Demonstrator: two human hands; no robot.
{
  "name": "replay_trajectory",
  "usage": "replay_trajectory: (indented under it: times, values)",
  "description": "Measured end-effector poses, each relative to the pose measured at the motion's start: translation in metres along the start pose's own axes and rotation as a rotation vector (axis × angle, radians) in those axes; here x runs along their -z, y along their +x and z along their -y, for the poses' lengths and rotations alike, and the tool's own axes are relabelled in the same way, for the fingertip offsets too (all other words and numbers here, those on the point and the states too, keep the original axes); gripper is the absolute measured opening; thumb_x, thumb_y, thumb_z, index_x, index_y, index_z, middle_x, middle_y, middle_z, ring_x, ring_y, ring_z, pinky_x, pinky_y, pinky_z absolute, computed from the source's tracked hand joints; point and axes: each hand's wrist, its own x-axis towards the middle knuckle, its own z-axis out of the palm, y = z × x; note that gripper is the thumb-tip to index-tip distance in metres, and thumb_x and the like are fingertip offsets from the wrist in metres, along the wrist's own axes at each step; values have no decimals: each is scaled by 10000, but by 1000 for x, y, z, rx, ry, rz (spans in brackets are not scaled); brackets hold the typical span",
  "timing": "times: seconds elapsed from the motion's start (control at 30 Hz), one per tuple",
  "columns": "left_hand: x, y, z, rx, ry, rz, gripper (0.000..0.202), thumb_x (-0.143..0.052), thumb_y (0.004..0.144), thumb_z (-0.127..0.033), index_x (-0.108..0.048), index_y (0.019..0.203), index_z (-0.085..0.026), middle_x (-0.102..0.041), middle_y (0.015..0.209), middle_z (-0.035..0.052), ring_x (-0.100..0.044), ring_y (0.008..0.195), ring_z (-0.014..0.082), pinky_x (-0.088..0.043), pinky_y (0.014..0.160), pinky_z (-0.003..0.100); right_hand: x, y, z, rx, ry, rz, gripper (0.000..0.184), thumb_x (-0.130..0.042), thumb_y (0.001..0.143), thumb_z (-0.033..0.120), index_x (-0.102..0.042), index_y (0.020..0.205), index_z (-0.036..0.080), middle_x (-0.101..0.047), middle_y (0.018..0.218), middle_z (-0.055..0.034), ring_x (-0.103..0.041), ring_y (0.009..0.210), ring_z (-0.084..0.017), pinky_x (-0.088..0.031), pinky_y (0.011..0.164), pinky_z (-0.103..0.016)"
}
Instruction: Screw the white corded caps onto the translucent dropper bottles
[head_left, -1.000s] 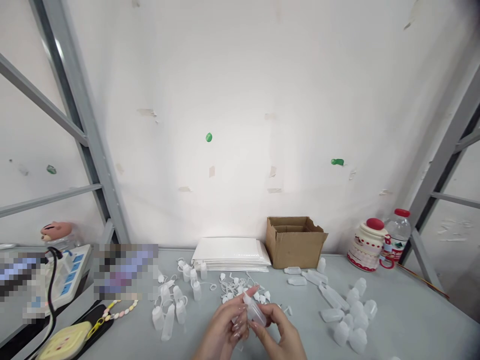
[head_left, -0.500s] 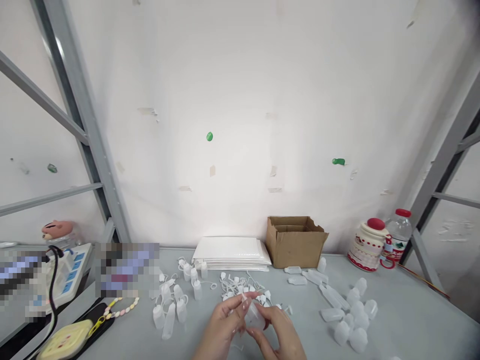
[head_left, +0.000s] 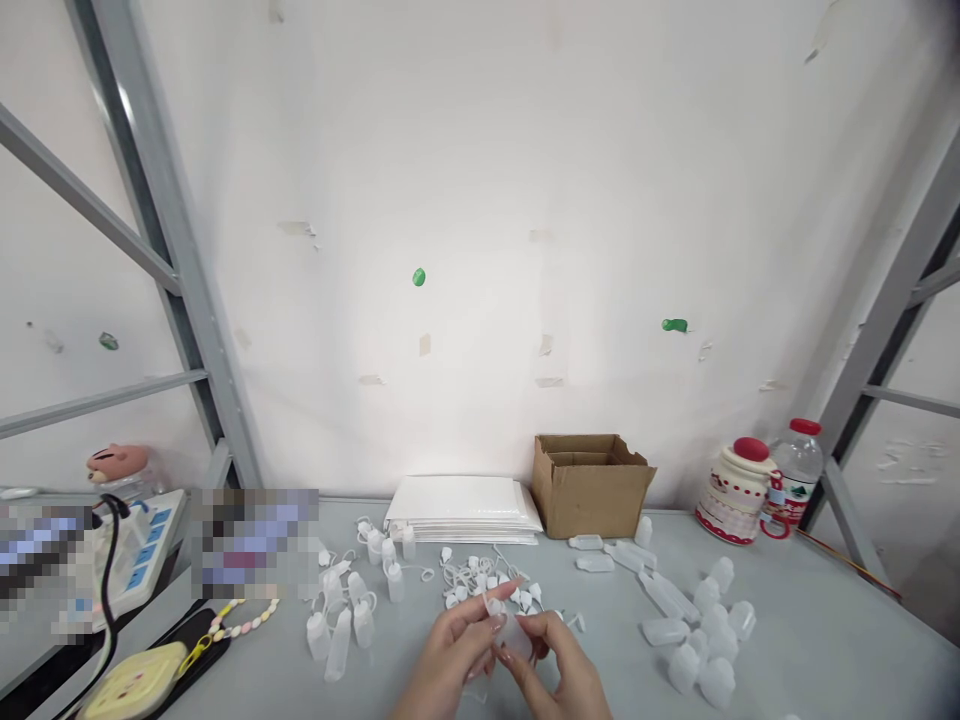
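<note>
Left grip point(head_left: 454, 645), thumb shifted across a translucent bottle point(head_left: 514, 638), clamps it with the right grip point(head_left: 556, 660) near the front edge of the surface point(head_left: 619, 635); toward the far right corner, a red-capped bottle's label point(head_left: 804, 492) is unreadable.

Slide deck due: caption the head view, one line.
Left hand and right hand hold a translucent bottle over a gray table.

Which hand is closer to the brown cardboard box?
The right hand. It is in front of the cardboard box; the left hand is also in front, but farther left.
</note>
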Motion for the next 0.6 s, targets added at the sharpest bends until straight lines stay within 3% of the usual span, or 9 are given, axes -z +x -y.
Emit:
replay_trajectory:
  times: [0.07,0.23,0.43,0.6]
  values:
    - [1,1,1,5,-18,6,462,-655,634,-431,-675,1007,-159,-257,434,-87,-199,481,93,-218,528,248,-1,-1,-2,47,-36,-10,334,-539,740,546,-600,725,218,-609,601,-6,-531,537,-153,-456,536,-233]
    - [1,4,4,7,-50,-15,466,-648,602,-439,-689,962,-146,-258,422,-93,-187,459,86,-198,509,256,0,-1,-6,171,-148,-10,313,-499,794,501,-582,733,206,-598,592,-9,-541,538,-155,-454,537,-252]
    - [-4,2,0,22,-79,-39,462,-659,594,-460,-702,918,-134,-261,442,-95,-193,456,76,-203,512,253,6,2,1,387,-327,-52,160,-489,844,326,-571,774,207,-592,588,-22,-532,545,-173,-412,562,-294]
    - [-2,6,5,41,-143,-27,475,-683,542,-474,-712,868,-131,-266,418,-98,-182,431,66,-188,492,256,7,3,3,423,-350,-86,134,-490,838,292,-561,755,215,-577,565,-11,-538,533,-172,-410,581,-300]
